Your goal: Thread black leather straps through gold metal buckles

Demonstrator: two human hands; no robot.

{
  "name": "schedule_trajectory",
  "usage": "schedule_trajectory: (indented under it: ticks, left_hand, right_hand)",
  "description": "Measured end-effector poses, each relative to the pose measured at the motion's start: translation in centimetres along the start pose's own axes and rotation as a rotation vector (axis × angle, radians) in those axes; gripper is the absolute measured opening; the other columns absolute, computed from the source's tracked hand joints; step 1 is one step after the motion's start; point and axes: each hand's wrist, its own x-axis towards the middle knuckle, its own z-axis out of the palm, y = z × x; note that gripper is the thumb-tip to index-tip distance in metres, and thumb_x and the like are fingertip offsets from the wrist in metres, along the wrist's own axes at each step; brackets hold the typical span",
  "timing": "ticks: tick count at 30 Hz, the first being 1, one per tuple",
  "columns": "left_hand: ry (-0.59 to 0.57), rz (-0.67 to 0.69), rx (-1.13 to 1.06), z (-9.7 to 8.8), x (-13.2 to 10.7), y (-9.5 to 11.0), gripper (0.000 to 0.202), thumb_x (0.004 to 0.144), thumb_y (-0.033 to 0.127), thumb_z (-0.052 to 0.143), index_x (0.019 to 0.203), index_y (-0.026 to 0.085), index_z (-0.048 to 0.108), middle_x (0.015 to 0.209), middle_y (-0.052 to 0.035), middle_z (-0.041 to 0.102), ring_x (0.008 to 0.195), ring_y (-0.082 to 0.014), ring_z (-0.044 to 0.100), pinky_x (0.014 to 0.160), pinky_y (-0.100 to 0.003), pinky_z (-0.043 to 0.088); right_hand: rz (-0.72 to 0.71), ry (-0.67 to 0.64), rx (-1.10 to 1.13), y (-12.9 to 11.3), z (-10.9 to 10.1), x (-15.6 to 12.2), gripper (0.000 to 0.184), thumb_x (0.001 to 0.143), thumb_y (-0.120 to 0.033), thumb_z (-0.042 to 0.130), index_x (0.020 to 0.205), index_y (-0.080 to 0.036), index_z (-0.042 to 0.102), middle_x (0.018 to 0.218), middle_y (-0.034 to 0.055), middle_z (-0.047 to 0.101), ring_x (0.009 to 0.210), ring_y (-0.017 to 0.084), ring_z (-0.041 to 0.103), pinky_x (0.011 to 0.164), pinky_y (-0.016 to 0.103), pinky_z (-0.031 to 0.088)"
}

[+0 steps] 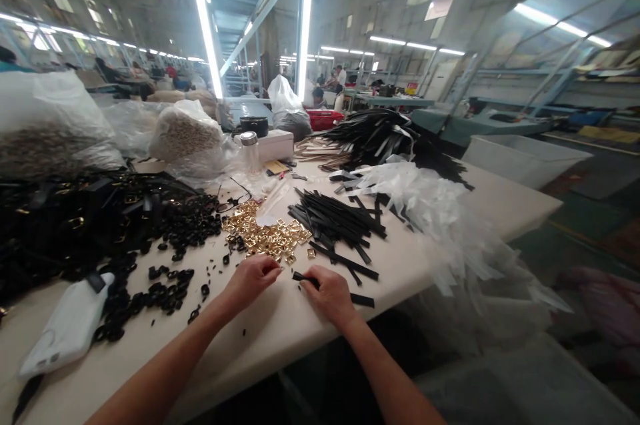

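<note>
My right hand (327,295) is closed round a flat black strap (361,300) that lies on the cream table (280,331); one end of the strap sticks out at the fingertips, the other behind the hand. My left hand (251,280) is pinched shut just left of that end, at the near edge of a heap of gold metal buckles (265,235). What the left fingers hold is too small to see. A pile of more black straps (335,221) lies just beyond my right hand.
Black rings (165,288) and black buckled straps (75,218) cover the table's left. A white phone-like object (67,331) lies near left. Clear plastic sleeves (430,211) spill over the right edge. Bags, a jar (250,148) and more straps stand behind. People work far off.
</note>
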Motion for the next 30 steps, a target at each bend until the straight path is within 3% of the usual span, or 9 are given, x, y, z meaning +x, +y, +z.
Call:
schedule_trajectory:
  ticks: [5, 11, 18, 30]
  left_hand:
    - [-0.022, -0.289, -0.582, 0.1, -0.1, 1.5, 0.032, 0.069, 0.049, 0.068, 0.074, 0.017, 0.064, 0.066, -0.0018, 0.06, 0.059, -0.0144, 0.056, 0.055, -0.025, 0.043]
    - [-0.118, -0.365, -0.861, 0.9, -0.7, 1.6, 0.03, 0.066, 0.044, 0.075, 0.071, 0.016, 0.062, 0.062, -0.0001, 0.056, 0.053, -0.009, 0.048, 0.051, -0.021, 0.038]
    - [-0.157, -0.335, -0.853, 1.6, -0.9, 1.4, 0.027, 0.068, 0.04, 0.075, 0.074, 0.014, 0.066, 0.06, -0.0009, 0.057, 0.052, -0.0086, 0.047, 0.05, -0.021, 0.037]
    - [-0.067, -0.278, -0.791, 1.3, -0.9, 1.0, 0.025, 0.07, 0.037, 0.074, 0.075, 0.014, 0.069, 0.059, -0.0005, 0.06, 0.053, -0.0094, 0.05, 0.052, -0.021, 0.04]
  right_hand:
    - [0.01, 0.022, -0.009, -0.1, 0.1, 0.0, 0.005, 0.082, -0.025, 0.061, 0.079, -0.024, 0.064, 0.076, -0.0023, 0.067, 0.072, 0.016, 0.06, 0.064, 0.024, 0.037]
    - [0.003, 0.064, 0.014, 0.1, 0.3, 0.0, 0.007, 0.083, -0.024, 0.061, 0.078, -0.024, 0.066, 0.078, -0.0031, 0.068, 0.073, 0.014, 0.061, 0.064, 0.023, 0.037]
    - [0.003, 0.083, 0.112, -1.0, 0.5, -0.4, 0.004, 0.084, -0.025, 0.063, 0.083, -0.024, 0.067, 0.08, -0.0022, 0.069, 0.076, 0.015, 0.062, 0.067, 0.021, 0.039]
    - [-0.014, 0.156, 0.252, -1.9, 0.5, -1.7, 0.008, 0.086, -0.027, 0.062, 0.09, -0.023, 0.067, 0.084, 0.0, 0.068, 0.078, 0.015, 0.061, 0.071, 0.023, 0.041]
